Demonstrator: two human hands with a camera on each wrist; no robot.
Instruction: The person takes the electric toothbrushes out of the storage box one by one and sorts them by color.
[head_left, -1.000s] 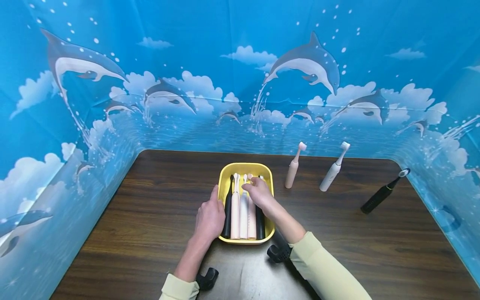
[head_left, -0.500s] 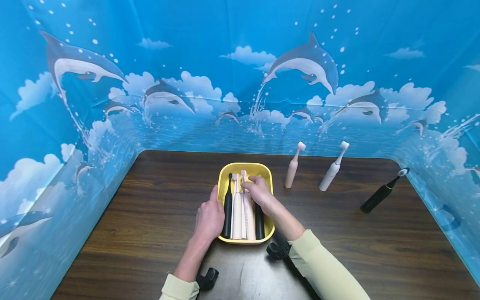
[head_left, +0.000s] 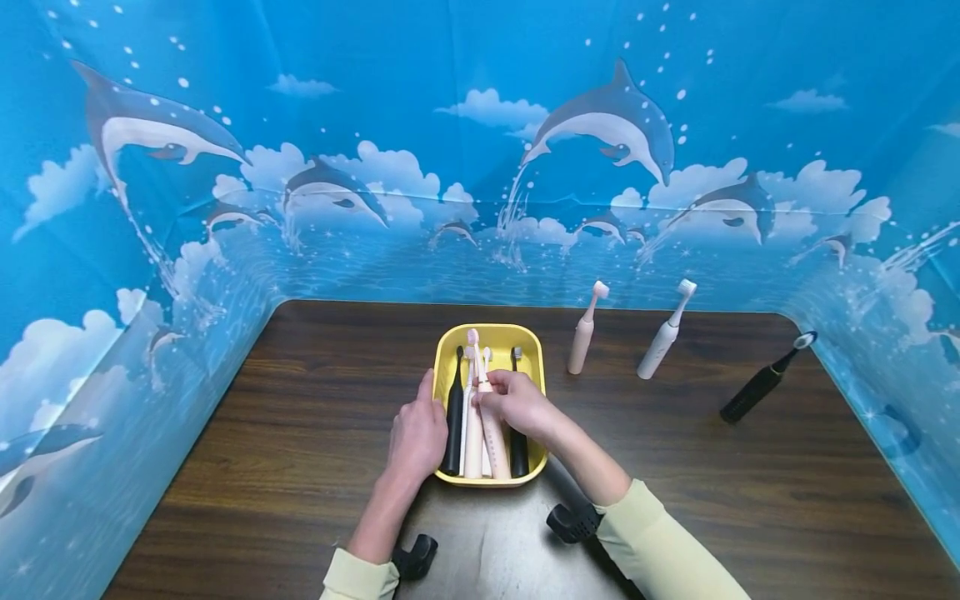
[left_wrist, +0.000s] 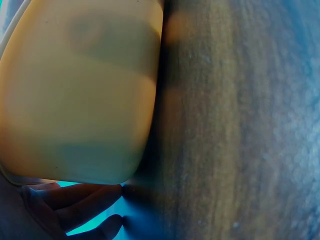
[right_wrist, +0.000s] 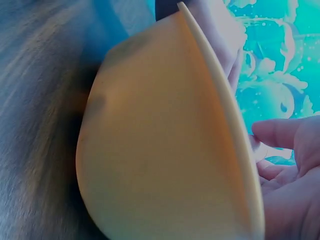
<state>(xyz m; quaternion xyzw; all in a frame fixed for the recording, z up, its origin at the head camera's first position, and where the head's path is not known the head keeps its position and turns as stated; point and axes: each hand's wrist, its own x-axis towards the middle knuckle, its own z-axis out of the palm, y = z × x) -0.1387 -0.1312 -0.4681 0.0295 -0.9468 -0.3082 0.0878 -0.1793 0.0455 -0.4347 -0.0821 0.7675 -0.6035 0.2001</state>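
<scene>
A yellow tray [head_left: 491, 330] sits mid-table with several electric toothbrushes lying in it, among them a black one [head_left: 453, 425] at the left and another black one [head_left: 517, 446] at the right. My right hand [head_left: 504, 398] grips a pink toothbrush [head_left: 491, 429] by its body; its head is raised and tilted over the others. My left hand [head_left: 418, 429] rests flat against the tray's left side, thumb along the rim. The left wrist view shows the tray wall [left_wrist: 75, 100] with my fingers [left_wrist: 75, 200] beside it. The right wrist view shows the tray wall [right_wrist: 160, 150] and my fingers [right_wrist: 285, 150].
Three toothbrushes stand on the dark wooden table [head_left: 300, 433] to the right: pink [head_left: 582, 342], white [head_left: 663, 346] and black [head_left: 757, 390]. A blue dolphin-print backdrop [head_left: 480, 167] walls in the left, back and right sides.
My right hand has closed on the pink toothbrush and drawn back toward me, lifting its head end out of the row. The black brush at the right is now uncovered. My left hand stayed put.
</scene>
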